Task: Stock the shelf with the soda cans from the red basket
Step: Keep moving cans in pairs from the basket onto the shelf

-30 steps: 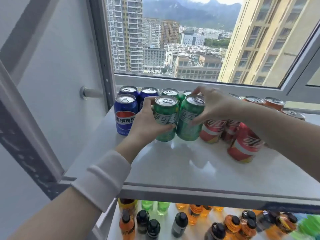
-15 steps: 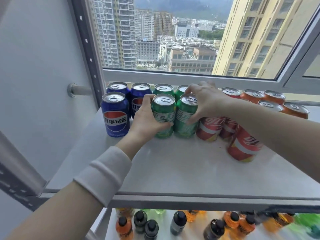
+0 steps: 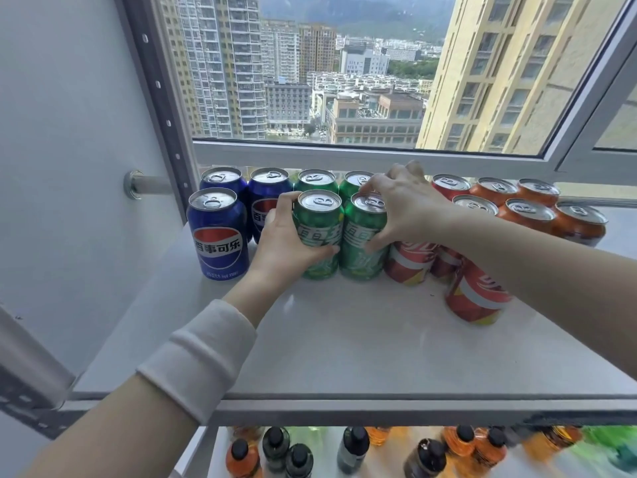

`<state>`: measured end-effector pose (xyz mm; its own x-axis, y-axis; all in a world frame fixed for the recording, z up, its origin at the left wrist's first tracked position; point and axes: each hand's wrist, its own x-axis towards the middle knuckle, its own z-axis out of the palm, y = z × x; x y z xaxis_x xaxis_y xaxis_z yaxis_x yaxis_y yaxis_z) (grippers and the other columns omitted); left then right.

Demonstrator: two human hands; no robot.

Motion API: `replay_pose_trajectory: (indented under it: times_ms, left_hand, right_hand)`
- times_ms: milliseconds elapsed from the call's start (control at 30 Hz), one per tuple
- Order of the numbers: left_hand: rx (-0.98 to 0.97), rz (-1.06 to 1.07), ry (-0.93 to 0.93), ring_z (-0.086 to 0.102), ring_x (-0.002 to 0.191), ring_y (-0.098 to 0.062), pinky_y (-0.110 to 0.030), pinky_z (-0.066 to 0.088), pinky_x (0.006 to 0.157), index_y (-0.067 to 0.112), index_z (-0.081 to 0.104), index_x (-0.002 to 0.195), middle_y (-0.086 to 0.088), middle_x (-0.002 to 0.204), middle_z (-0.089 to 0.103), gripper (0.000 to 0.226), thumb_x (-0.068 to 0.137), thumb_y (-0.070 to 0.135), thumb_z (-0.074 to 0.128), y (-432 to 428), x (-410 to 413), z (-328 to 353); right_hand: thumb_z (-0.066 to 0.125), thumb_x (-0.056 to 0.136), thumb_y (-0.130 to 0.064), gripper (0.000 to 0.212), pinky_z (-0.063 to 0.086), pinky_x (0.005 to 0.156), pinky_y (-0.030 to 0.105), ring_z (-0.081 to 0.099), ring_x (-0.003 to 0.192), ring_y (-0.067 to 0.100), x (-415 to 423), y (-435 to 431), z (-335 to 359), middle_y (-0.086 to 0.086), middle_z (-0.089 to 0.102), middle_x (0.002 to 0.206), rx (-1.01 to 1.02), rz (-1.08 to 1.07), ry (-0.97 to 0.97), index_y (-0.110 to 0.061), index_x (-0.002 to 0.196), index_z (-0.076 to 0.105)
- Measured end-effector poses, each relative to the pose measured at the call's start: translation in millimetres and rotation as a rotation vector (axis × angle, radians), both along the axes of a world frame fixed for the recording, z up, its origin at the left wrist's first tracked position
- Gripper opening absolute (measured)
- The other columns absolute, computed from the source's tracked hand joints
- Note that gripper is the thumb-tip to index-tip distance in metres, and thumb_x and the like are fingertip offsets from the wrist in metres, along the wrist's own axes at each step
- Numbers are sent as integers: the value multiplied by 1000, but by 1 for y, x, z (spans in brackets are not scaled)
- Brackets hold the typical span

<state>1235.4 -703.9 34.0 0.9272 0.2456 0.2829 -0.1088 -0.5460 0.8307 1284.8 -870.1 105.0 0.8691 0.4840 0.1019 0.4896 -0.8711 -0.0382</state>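
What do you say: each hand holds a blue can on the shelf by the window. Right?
Not quite. The head view shows the cans held are green, not blue: the left hand grips the left green can, the right hand the right green can, on the shelf by the window. The blue cans stand further left.
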Motion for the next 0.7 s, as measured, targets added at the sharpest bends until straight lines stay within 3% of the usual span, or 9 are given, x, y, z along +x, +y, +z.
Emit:
replay_pose_trajectory:
  times_ms: [200, 433, 567, 700]
  left_hand:
    - [7, -3, -1, 46, 119, -23, -41, 40, 102, 25, 33, 133, -7, 130, 41, 85, 64, 20, 81, -5, -4, -2]
    - [47, 28, -12, 37, 130, -24, -32, 32, 102, 26, 5, 146, -11, 144, 30, 104, 71, 30, 77, -13, -18, -1]
    - [71, 63, -124, 34, 131, -19, -13, 23, 93, 19, 14, 146, -10, 145, 27, 91, 76, 27, 73, -18, -31, 1]
    - [149, 140, -240, 36, 130, -20, -16, 24, 96, 12, 25, 142, -11, 142, 34, 75, 82, 25, 67, -29, -55, 13]
  right_hand:
    - [77, 63, -49, 92, 27, 103, 38, 24, 123, 27, -8, 0, -1, 10, 37, 127, -41, -6, -26, -17, 138, 35]
    - [71, 69, -54, 97, 24, 106, 37, 23, 123, 28, -21, -2, -2, 11, 34, 130, -24, -32, -73, -17, 144, 23]
    - [63, 77, -54, 90, 23, 108, 36, 24, 124, 27, -37, -8, 1, 10, 36, 130, 74, -16, -227, -14, 146, 21]
    - [61, 82, -48, 79, 26, 108, 36, 27, 124, 28, -66, -18, -1, 10, 39, 129, 146, 25, -353, -11, 144, 27]
